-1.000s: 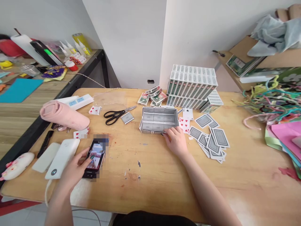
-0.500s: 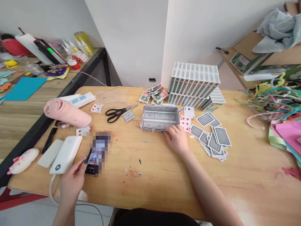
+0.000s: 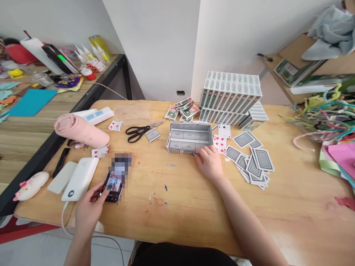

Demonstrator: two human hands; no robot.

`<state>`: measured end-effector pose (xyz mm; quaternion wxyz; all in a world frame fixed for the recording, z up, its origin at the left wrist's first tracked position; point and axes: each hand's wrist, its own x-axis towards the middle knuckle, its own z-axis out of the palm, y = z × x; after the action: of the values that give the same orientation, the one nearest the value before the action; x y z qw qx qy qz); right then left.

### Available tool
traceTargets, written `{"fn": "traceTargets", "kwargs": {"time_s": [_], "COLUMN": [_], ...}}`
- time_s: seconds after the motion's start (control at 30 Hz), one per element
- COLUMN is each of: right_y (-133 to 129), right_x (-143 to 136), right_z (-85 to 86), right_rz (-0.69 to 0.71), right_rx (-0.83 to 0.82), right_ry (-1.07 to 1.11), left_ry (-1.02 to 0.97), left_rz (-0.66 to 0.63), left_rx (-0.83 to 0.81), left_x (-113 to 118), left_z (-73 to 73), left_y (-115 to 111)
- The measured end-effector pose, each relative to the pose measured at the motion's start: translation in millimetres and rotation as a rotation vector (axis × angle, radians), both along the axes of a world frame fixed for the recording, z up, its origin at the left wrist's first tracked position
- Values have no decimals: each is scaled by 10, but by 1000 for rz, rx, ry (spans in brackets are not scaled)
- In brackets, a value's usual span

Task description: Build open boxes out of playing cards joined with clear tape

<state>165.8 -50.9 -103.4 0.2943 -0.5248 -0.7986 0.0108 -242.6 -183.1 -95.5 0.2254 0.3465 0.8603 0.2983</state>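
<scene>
My left hand (image 3: 90,207) grips the lower left of a phone (image 3: 115,186), its thumb over the lit screen; part of the phone is pixelated. My right hand (image 3: 209,162) has its fingers closed on the front right corner of an open box made of playing cards (image 3: 190,136), which rests on the table. Beside the box's right end lie a six of hearts (image 3: 220,143) and a two of spades (image 3: 224,130). Loose face-down cards (image 3: 255,162) spread out to the right of my right hand.
Behind the box stand stacked card packs (image 3: 231,92) and a few loose packs (image 3: 185,110). Scissors (image 3: 137,133) lie left of it. A pink roll (image 3: 81,131), a white power bank (image 3: 80,179) and a power strip (image 3: 100,115) are at the left. Coloured strands (image 3: 321,114) lie far right.
My left thumb has moved onto the phone's screen, and the hand sits slightly further right and lower. My right hand stays at the box corner. The whole view has shifted slightly.
</scene>
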Motion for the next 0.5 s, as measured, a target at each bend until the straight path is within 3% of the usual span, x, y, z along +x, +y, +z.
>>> {"fn": "traceTargets", "kwargs": {"time_s": [0.5], "right_y": [2], "right_x": [5], "right_z": [2], "right_rz": [3], "right_rx": [-13], "right_ry": [-5], "left_ry": [3], "left_rz": [-33], "left_rx": [-6], "left_x": [-25], "left_z": [1], "left_y": [-2]}}
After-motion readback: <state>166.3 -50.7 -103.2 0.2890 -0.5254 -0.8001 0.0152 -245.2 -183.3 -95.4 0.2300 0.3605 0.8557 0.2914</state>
